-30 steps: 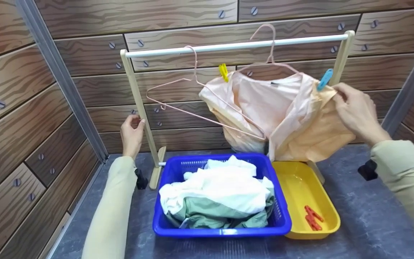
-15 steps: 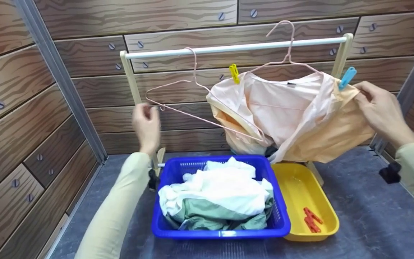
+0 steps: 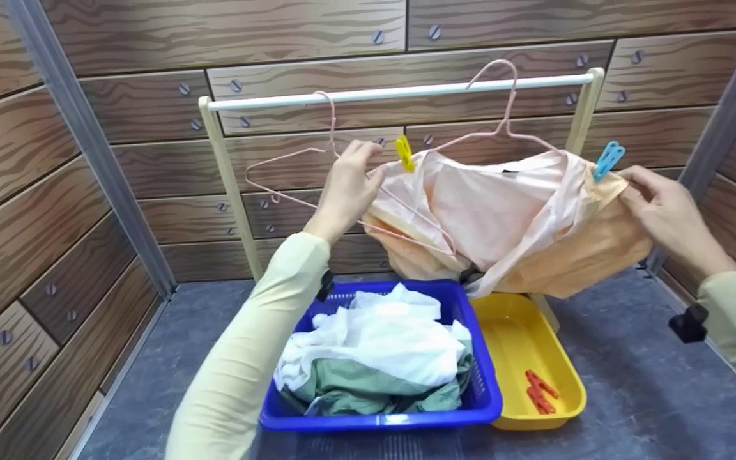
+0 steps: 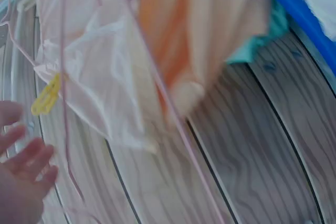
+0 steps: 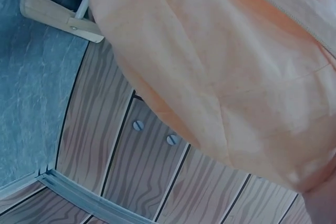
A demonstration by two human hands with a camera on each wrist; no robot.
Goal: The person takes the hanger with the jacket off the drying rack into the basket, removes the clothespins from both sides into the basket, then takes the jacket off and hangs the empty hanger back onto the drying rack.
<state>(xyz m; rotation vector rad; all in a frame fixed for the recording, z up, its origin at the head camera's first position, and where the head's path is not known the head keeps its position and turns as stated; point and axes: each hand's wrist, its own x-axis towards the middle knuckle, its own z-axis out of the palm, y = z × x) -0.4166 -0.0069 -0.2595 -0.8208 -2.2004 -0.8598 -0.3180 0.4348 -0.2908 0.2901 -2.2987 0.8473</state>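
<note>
On the grey marbled table [image 3: 202,345], a blue basket [image 3: 381,420] holds heaped white cloth [image 3: 393,345] over green cloth [image 3: 365,380]; just beside its right edge, a yellow tray [image 3: 512,338] carries red clothespins [image 3: 537,397] near its front end. Wood-patterned walls [image 3: 304,38] bound the table, with metal posts [image 3: 90,150] at its two back corners.

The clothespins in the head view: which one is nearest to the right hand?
The blue clothespin, on the garment beside the right hand. The yellow clothespin is at the garment's opposite side; the red clothespins lie in the yellow tray.
</note>
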